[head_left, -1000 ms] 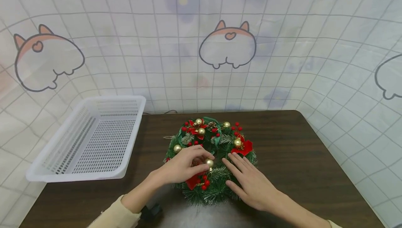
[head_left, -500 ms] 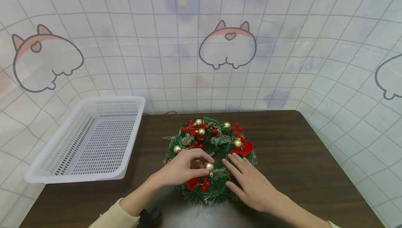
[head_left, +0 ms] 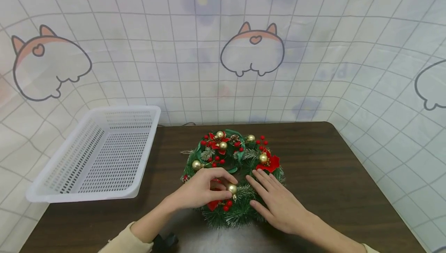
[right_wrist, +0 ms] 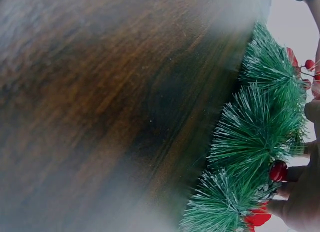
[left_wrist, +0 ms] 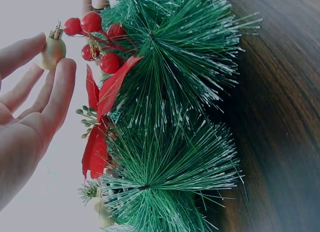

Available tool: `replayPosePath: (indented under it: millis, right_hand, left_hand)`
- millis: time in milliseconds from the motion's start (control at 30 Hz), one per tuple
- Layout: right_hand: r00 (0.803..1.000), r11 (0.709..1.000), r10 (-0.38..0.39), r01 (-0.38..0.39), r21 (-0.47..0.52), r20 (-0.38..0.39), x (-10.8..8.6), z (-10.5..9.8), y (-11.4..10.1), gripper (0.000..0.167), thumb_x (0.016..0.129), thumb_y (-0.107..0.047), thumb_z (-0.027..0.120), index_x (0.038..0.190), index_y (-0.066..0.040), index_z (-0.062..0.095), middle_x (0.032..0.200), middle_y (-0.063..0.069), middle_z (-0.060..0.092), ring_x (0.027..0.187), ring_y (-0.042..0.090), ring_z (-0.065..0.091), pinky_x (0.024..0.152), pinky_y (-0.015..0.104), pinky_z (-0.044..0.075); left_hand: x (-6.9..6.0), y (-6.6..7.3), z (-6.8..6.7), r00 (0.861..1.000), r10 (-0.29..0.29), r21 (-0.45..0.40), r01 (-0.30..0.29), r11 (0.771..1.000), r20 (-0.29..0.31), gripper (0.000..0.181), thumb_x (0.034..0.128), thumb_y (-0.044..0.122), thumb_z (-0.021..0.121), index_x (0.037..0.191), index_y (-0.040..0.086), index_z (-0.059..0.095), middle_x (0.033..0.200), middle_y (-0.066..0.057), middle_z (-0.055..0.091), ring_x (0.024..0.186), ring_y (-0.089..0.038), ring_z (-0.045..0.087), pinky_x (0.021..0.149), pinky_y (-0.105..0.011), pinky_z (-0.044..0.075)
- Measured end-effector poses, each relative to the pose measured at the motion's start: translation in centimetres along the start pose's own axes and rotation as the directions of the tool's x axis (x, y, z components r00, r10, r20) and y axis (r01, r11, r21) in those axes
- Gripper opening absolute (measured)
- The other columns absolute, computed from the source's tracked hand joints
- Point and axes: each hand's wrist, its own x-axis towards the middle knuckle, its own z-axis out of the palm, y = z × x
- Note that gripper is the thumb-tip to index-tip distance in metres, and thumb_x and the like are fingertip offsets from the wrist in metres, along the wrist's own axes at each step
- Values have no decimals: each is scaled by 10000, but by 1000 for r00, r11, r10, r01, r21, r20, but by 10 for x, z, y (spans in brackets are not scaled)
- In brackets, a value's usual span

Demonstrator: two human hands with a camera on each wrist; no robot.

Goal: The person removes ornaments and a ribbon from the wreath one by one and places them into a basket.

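Low in the centre, a white-tipped green wreath (head_left: pixel 241 211) shows red flowers (head_left: pixel 272 164), red berries (left_wrist: pixel 91 22) and gold balls (head_left: pixel 232 188) against a dark brown, wood-grained table (head_left: pixel 313 156), with a white basket (head_left: pixel 148 153) at left, a cream sleeve (head_left: pixel 128 240) lower left, and a white, grey-gridded backdrop (head_left: pixel 181 78) bearing orange-and-white cartoon animals (head_left: pixel 252 51) above.

On my head feed I count two hands (head_left: pixel 200 190), one wreath (head_left: pixel 240 208), six gold baubles (head_left: pixel 232 188), one basket (head_left: pixel 116 160) and one counter (head_left: pixel 320 171).

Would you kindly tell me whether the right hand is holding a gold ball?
No, the left hand pinches a gold ball, while the right hand rests on the wreath with its fingers extended.
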Motion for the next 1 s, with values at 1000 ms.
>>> replayPosePath:
  millis: [1000]
  right_hand:
    - [999, 998, 43, -43, -34, -12, 3, 3, -1, 669, 1058, -487, 534, 1584, -95, 400, 1649, 214, 255, 1530, 353, 200, 1179, 553, 284]
  left_hand:
    - [-38, 0, -33, 983, 19, -26, -25, 999, -180, 253, 958, 108, 751, 1207, 100, 704, 1161, -28, 678, 1057, -233, 649, 928, -366, 564]
